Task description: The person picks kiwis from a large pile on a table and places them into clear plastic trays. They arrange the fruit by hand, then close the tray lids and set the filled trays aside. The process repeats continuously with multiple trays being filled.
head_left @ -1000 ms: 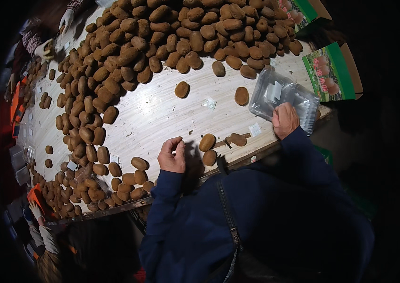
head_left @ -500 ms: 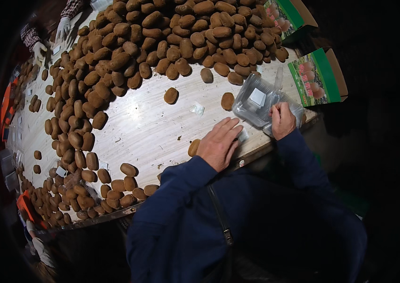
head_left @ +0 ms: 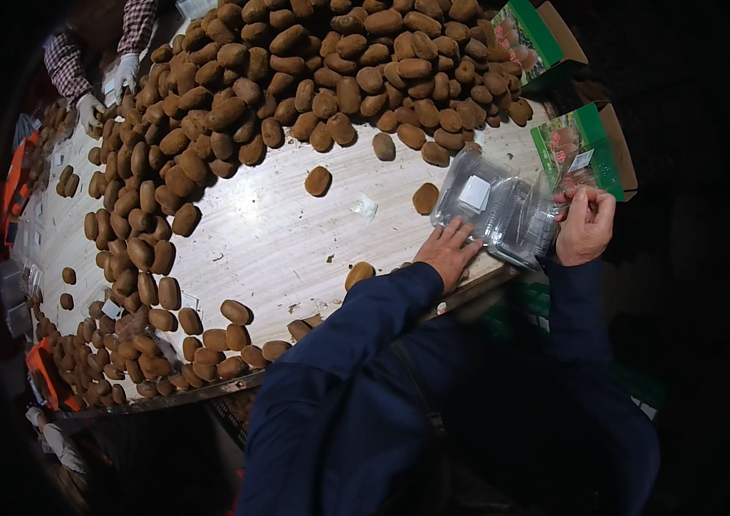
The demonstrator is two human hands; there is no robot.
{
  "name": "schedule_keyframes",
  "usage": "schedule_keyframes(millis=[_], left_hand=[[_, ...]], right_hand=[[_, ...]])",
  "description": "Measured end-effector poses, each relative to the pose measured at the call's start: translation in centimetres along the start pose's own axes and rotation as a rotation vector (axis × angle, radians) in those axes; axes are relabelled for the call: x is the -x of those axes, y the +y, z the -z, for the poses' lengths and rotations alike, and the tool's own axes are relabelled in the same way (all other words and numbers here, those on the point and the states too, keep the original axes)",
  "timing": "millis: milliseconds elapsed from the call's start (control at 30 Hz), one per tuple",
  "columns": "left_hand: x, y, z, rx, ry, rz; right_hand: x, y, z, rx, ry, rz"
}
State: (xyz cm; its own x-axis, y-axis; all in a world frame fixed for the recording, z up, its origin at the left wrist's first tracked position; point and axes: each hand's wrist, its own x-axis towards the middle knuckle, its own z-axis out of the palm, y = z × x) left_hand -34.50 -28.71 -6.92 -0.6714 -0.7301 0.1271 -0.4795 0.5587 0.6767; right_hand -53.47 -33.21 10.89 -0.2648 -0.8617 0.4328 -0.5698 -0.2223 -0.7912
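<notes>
A clear plastic clamshell container lies open near the table's right edge, with a small stack of white slips in its left half. My left hand is open, fingers spread, resting at the container's near left edge. At its right side my right hand is closed in a pinch. Clear plastic shows at those fingertips, with a small white label just beyond; whether the label belongs to what I pinch, I cannot tell. A single kiwifruit lies beside the container, another left of my left hand.
A large heap of kiwifruit covers the far and left table. Two green printed cartons stand at the right edge. A small clear packet lies mid-table. At far left, a co-worker's gloved hands touch the fruit.
My left hand has moved right, onto the container's edge. My right hand has moved right, away from the container's middle, still pinching. The co-worker's hands have come nearer the heap.
</notes>
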Motion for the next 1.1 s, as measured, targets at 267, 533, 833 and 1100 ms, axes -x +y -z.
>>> schedule_keyframes(millis=[267, 533, 833, 1100], left_hand=[[7.0, 1.8, 7.5, 0.563, 0.743, 0.365], [14.7, 0.5, 9.6, 0.361, 0.932, 0.576], [23.2, -7.6, 8.7, 0.665, 1.399, 0.933], [28.7, -13.0, 9.9, 0.793, 1.543, 0.935]], right_hand=[[3.8, -5.7, -7.9, -0.345, -0.273, -0.069], [12.6, -9.5, -21.6, -0.495, -0.633, -0.114], [13.1, -11.9, -27.2, -0.418, -0.902, 0.377], [4.3, -9.2, -42.9, -0.049, -0.653, 0.607]])
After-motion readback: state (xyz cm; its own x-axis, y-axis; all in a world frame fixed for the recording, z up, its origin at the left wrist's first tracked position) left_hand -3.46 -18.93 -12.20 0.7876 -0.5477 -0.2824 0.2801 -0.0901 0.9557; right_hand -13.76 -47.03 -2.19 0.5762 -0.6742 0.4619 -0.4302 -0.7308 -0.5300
